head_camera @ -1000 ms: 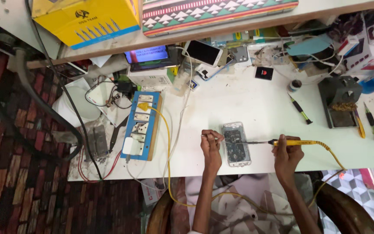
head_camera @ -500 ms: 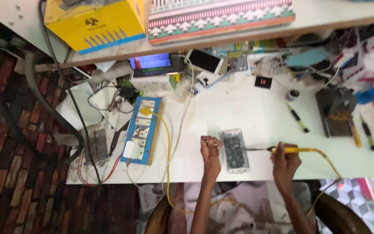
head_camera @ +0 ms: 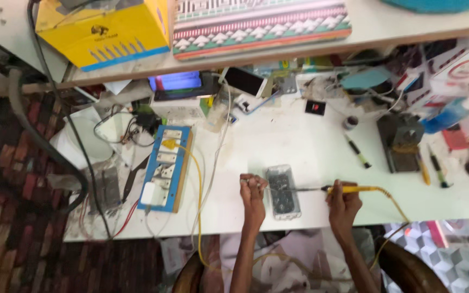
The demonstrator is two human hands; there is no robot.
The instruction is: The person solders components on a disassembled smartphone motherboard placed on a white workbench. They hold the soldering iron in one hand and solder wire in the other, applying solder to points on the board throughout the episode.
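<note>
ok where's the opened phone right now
In the head view the phone lies on the white table's near edge, between the left hand and right hand.

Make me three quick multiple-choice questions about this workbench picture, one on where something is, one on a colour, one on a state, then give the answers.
1. Where does the opened phone lie?
A. between the two hands
B. on the upper shelf
C. on the floor

2. What colour is the soldering iron handle?
A. red
B. yellow
C. black

3. What is the right hand doing?
A. resting empty
B. gripping the soldering iron
C. holding a bottle

Answers: 1 A, it sits between the left hand and the right; 2 B, the handle and cord are yellow; 3 B, the fingers are closed round the handle.
</note>
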